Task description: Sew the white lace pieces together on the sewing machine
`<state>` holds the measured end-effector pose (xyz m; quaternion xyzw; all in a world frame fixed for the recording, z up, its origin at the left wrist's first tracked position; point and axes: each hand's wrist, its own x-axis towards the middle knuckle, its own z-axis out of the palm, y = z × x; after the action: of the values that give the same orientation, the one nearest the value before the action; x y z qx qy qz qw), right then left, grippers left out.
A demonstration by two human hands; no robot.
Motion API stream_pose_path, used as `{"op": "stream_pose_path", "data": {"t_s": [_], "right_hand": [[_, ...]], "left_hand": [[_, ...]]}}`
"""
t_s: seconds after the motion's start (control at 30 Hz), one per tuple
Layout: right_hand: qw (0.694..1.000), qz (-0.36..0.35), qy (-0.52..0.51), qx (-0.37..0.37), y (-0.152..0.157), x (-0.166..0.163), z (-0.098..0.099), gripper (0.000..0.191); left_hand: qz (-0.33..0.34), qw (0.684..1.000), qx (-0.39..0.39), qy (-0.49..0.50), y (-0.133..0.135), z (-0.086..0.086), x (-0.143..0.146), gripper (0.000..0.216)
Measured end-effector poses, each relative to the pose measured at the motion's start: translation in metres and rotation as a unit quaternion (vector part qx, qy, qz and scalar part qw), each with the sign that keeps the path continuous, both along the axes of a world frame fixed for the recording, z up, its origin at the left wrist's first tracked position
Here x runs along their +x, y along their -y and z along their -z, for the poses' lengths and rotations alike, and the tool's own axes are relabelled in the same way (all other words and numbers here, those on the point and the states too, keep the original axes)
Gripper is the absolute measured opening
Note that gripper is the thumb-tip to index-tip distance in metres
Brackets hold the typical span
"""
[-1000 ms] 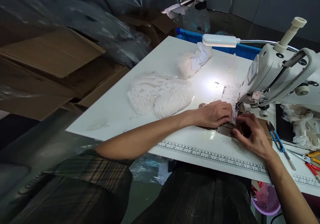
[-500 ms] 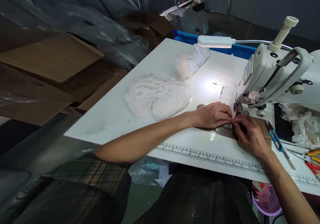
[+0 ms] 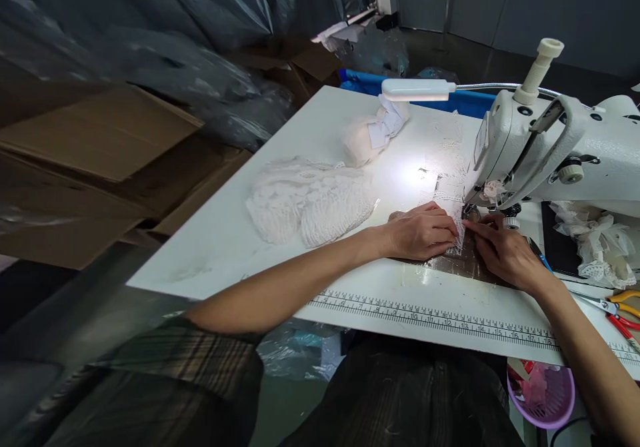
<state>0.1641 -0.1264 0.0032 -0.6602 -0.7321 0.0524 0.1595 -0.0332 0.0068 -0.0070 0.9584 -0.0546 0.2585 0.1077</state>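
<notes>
A white lace strip (image 3: pixel 451 197) runs under the needle area of a white sewing machine (image 3: pixel 520 147), and its near end lies over a brown plate. My left hand (image 3: pixel 424 232) rests on the strip's left side, fingers bent close together, holding it down by the fingertips. On the other side, my right hand (image 3: pixel 507 250) stretches its index finger to the strip's right edge beside the presser foot (image 3: pixel 470 212). That hand's thumb is apart from the index finger; its other fingers are partly hidden. The lace under my left fingers is covered.
A bundle of white lace (image 3: pixel 315 197) lies left, with a tied pale bundle (image 3: pixel 375 130) behind it. A lamp (image 3: pixel 419 89) lights the white table (image 3: pixel 200 254). Blue snips, scissors (image 3: pixel 597 302) and sheer trim (image 3: pixel 600 240) lie right. A purple basket (image 3: pixel 547 404) stands below.
My fingertips have moved apart from where they met at the lace. The right index finger now points towards the presser foot, and the right hand covers much of the blue snips. The view has shifted slightly.
</notes>
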Motion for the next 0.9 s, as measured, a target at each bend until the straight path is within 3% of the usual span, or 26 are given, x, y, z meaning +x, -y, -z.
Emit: {"op": "stream_pose_path", "data": {"t_s": [0.13,0.33,0.57,0.9], "right_hand": [[0.999,0.014,0.045,-0.014,-0.001,0.003,0.004,0.041],[0.998,-0.029,0.014,0.061,0.007,0.001,0.017,0.041],[0.995,-0.029,0.020,0.089,0.008,-0.002,0.018,0.038],[0.998,-0.014,0.017,0.063,0.008,-0.003,0.016,0.039]], "left_hand": [[-0.001,1.000,0.024,0.004,0.001,0.001,-0.001,0.025],[-0.001,1.000,0.018,-0.023,0.001,-0.002,-0.001,0.022],[-0.008,0.998,0.039,-0.043,0.001,-0.002,-0.002,0.027],[0.022,0.997,0.058,-0.046,0.002,-0.004,-0.002,0.026]]}}
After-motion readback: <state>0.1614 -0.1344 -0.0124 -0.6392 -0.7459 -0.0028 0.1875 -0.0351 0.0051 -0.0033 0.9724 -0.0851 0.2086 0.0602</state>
